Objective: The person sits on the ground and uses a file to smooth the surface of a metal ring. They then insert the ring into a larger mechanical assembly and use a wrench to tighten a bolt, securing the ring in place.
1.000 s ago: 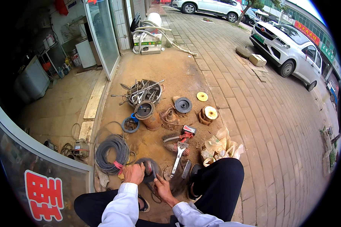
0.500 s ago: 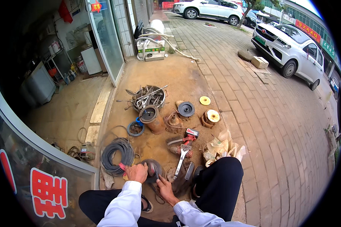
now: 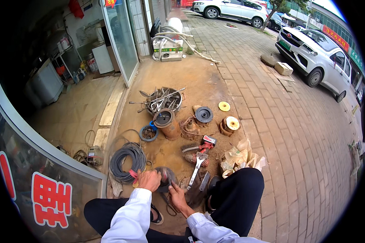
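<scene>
My left hand (image 3: 149, 180) is closed around a thing with a pinkish-red end (image 3: 133, 174) and a bit of yellow below it; its kind is hidden by the fingers. Close beside it, my right hand (image 3: 177, 196) pinches a dark, cable-like piece (image 3: 172, 177) between thumb and fingers. A dark round part (image 3: 164, 172) lies between and just beyond both hands, partly covered by them. Against my left hand's far side rests a coil of grey cable (image 3: 127, 162). Beyond my right hand are a silver flat-headed tool (image 3: 197, 168) and a red cordless power tool (image 3: 206, 146).
Farther off stand a basin of tools (image 3: 175, 102), a rusty cylindrical housing (image 3: 168, 128), a blue bowl of small parts (image 3: 148, 133), a black disc (image 3: 204, 114) and a yellow disc (image 3: 224, 106). Crumpled plastic bags (image 3: 241, 158) lie by my right knee. A glass door (image 3: 69, 178) borders the left.
The view has shifted slightly, so the scene sits a little farther right. Both hands stay close together over the dark part, with only small movement.
</scene>
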Available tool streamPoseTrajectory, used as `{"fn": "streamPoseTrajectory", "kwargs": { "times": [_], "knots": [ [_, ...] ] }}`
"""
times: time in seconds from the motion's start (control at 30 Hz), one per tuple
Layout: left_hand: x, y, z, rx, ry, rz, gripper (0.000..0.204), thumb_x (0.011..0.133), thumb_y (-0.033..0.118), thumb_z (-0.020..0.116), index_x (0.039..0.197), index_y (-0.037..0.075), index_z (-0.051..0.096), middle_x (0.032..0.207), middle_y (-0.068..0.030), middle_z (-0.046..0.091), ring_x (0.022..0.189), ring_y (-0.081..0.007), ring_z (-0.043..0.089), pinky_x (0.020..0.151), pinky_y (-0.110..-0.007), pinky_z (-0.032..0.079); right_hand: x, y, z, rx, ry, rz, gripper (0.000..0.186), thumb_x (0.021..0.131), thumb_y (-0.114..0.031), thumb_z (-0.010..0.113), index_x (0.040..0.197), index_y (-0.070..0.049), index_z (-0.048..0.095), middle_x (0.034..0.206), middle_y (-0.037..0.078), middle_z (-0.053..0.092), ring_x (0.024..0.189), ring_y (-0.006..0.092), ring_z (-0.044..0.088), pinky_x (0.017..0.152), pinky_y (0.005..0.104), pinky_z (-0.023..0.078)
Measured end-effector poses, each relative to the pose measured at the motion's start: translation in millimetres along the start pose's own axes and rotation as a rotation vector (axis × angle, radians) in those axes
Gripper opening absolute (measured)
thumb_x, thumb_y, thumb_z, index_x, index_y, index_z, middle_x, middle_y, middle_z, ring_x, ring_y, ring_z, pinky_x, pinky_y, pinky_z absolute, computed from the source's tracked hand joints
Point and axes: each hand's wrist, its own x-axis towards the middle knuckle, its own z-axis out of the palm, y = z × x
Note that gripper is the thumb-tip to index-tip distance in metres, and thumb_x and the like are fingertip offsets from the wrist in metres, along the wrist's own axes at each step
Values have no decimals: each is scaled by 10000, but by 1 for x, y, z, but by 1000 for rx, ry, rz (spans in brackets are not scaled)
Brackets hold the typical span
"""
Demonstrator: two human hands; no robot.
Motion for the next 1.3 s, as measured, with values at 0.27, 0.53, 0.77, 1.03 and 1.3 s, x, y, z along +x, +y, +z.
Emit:
{"fn": "streamPoseTrajectory", "kwargs": {
  "times": [0.27,0.53,0.77,1.03,1.3],
  "knots": [
    [-3,-5,8,-21,31,-40,464,989,364,456,846,24,737,858,-218,717,849,-416,683,1005,-599,368,-27,-11,2,162,-8,119,493,1015,-157,518,1484,-44,420,684,-41,441,518,59,377,438,240,302],
    [1,-8,11,-49,-4,-106,488,974,405,474,839,30,756,851,-233,714,860,-420,686,969,-576,392,-29,-1,0,40,-32,66,488,1024,-181,506,1481,-33,420,652,-59,409,479,60,352,426,246,279],
    [-1,-9,14,-31,3,-107,488,966,405,477,827,28,755,842,-238,710,846,-429,680,907,-564,423,-6,7,4,8,-9,4,493,1015,-153,516,1482,-28,417,641,-51,424,470,58,362,409,250,280],
    [4,-7,18,-85,9,-156,480,961,400,494,836,16,753,881,-249,711,896,-433,678,1006,-588,366,-2,-23,5,45,-33,53,501,1013,-158,518,1481,-16,411,652,-39,443,472,61,364,418,252,294],
    [-1,6,9,-4,119,-69,401,950,375,561,877,23,738,847,-220,711,867,-404,684,1054,-629,313,3,-13,3,-29,25,39,455,1012,-157,522,1450,-42,477,646,-54,436,482,54,366,420,255,278]
  ]
}}
